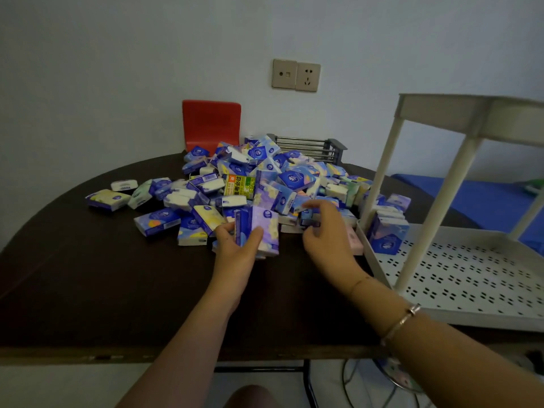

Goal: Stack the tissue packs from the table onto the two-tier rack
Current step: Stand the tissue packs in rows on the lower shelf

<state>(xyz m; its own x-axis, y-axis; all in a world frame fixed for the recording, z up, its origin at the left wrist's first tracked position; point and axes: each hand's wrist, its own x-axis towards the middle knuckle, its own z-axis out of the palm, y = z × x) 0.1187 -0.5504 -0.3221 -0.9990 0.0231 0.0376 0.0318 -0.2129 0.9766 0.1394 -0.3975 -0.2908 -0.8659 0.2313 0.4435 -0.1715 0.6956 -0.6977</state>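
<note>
- Left hand (235,248), frame centre: grips a small stack of tissue packs (260,231), thumb across the front, fingers behind.
- Right hand (325,231), just right of the left: fingers curled over packs at the pile's near edge; whether it grasps one cannot be told.
- Two-tier rack (459,278), right side, on the dark table (117,290): a few packs (387,232) stand at the lower tier's far-left corner.
- Loose pile of tissue packs (265,178), centre, on the table.
- Red chair back (211,125) and metal wire rack (309,145) behind the pile.
- Wall sockets (295,75), upper centre.
</note>
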